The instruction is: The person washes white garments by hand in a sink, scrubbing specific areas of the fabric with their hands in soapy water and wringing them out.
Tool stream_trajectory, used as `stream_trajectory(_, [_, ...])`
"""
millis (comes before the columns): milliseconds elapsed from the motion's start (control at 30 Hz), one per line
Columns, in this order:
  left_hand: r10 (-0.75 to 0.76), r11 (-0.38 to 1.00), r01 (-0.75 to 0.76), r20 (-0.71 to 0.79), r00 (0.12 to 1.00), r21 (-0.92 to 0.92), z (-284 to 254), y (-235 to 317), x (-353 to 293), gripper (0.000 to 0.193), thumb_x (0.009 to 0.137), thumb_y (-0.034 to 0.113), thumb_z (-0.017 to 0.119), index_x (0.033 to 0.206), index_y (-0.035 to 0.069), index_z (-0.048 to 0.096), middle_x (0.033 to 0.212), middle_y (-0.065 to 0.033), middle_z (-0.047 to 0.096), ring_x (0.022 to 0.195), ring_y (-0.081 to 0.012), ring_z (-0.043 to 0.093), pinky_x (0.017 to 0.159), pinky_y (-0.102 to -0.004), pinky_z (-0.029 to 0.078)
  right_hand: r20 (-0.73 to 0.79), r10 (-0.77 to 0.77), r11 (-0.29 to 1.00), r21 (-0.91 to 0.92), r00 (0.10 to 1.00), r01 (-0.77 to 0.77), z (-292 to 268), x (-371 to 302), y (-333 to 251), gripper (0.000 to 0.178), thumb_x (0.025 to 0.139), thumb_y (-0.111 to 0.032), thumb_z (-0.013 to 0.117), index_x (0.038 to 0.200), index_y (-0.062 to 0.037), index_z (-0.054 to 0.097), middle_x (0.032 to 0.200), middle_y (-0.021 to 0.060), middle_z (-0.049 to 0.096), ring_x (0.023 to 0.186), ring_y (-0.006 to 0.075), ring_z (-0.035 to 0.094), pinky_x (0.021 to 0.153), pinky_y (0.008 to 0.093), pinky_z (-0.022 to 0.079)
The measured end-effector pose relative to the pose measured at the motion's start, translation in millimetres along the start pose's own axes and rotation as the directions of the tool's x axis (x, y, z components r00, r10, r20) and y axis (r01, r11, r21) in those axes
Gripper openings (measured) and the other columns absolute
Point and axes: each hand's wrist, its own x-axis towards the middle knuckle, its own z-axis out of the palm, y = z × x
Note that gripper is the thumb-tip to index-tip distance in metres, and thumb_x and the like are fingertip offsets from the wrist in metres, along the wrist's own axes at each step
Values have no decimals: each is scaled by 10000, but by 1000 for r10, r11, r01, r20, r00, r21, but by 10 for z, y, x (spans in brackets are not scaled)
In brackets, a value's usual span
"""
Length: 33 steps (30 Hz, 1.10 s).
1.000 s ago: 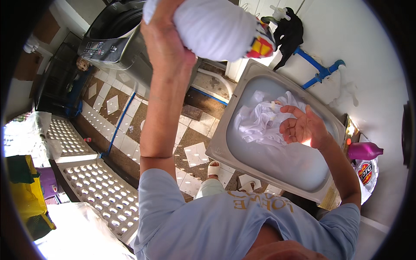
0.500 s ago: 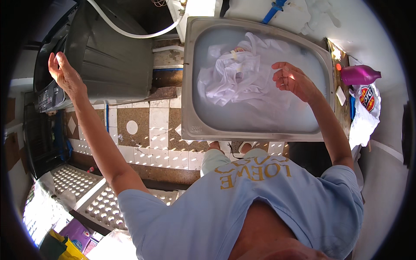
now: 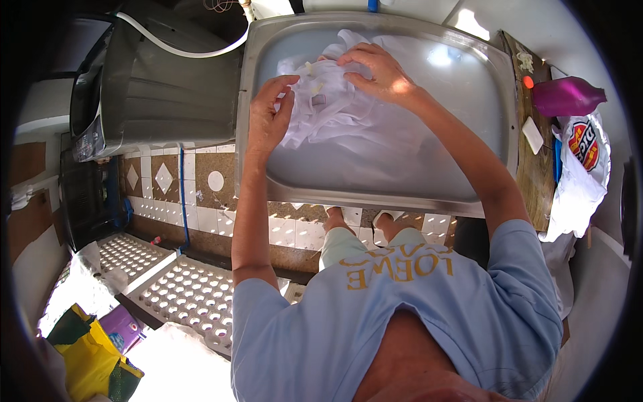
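A heap of wet white cloth (image 3: 335, 110), seemingly clothes, lies in cloudy water at the left part of a steel sink (image 3: 375, 195). At the heap's left edge is my left hand (image 3: 273, 114), its fingers bent and the thumb apart from them. My right hand (image 3: 380, 72) reaches over the upper part of the heap from the right. Its fingertips are at the cloth, with a gap between thumb and fingers. Neither hand shows a fold of cloth gripped in it. Pale labels or tags show on the fabric between the hands.
Left of the sink stands a dark grey appliance (image 3: 181, 87), with a white hose (image 3: 181, 52) across its top. A wooden ledge (image 3: 532, 167) on the right holds a purple bottle (image 3: 569, 97), a white bar (image 3: 533, 135) and a white packet (image 3: 581, 174). A yellow-green bag (image 3: 87, 355) sits lower left.
My left hand has swung from beside the grey appliance to the cloth in the sink. My right hand has moved left onto the heap. The view has shifted too.
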Motion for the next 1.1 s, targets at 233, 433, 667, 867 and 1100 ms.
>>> stream_trajectory(233, [-26, 982, -12, 196, 980, 189, 197, -219, 112, 266, 820, 25, 569, 1080, 63, 610, 944, -75, 611, 796, -153, 556, 698, -253, 449, 123, 158, 975, 140, 980, -175, -5, -16, 79, 257, 785, -72, 631, 1035, -102, 583, 942, 69, 608, 857, 205, 592, 753, 321, 485])
stream_trajectory(433, [-291, 956, 294, 218, 931, 23, 120, -63, 243, 182, 824, 54, 582, 1004, 32, 597, 863, 3, 547, 785, -108, 512, 730, -229, 417, -7, -151, 985, 85, 988, 151, 105, -5, 111, 279, 768, -54, 616, 1043, -94, 588, 985, 64, 610, 915, 219, 571, 805, 345, 456])
stream_trajectory(667, [-215, 816, 346, 313, 925, -463, -25, 486, 335, 85, 796, 76, 596, 876, 56, 574, 764, 39, 508, 709, -44, 449, 683, -178, 352, 233, -98, 977, 205, 968, 50, -237, 25, 21, 178, 766, -181, 591, 927, -105, 605, 957, 39, 611, 818, 213, 553, 768, 306, 439])
stream_trajectory(867, [-129, 898, 284, 417, 900, -335, -41, 930, 420, 86, 832, 98, 612, 900, 51, 591, 779, 44, 543, 725, -41, 476, 700, -191, 377, 378, -27, 361, 867, 925, -344, -918, -162, -129, 168, 817, -200, 491, 729, -77, 418, 648, -40, 387, 652, 43, 392, 600, 208, 317])
stream_trajectory(1100, [218, 874, 84, 541, 812, -478, 333, 1476, 805, 172, 883, 89, 584, 1048, 49, 563, 861, 38, 581, 787, -31, 520, 685, -181, 420, 146, 126, 233, 957, 981, -172, -2085, -161, -576, 118, 840, -136, 475, 749, -70, 441, 649, -2, 484, 586, 77, 450, 548, 221, 372])
